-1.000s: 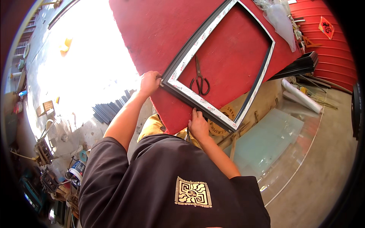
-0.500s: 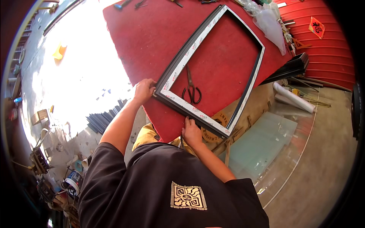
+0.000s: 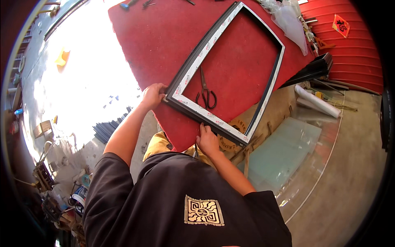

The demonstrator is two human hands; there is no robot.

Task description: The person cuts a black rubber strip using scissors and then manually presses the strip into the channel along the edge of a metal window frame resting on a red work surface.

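Note:
A dark window frame [image 3: 191, 112], faced with white film bearing small red print, lies at a slant on a red-covered table [image 3: 156, 41]. My left hand [image 3: 154, 96] is closed on the frame's left corner, its fingertips on the dark edge. At the near edge my right hand [image 3: 207, 140] has its fingers against the frame's side, thumb partly hidden. A thin dark strip shows just beside that hand; I cannot tell whether it is held. Inside the frame's opening, black-handled scissors [image 3: 205, 96] lie on the red cover, blades pointing away.
Glass sheets [image 3: 284, 150] lie on the floor to the right, by a white roll [image 3: 317, 101]. Dark profiles [image 3: 310, 71] jut out past the table's right side. More dark strips [image 3: 109, 131] lie on the ground at left. Clear plastic wrap [image 3: 288, 24] sits at the table's far right.
The whole view has shifted slightly, so the table and frame appear a little higher and further left. Both hands keep their places on the frame.

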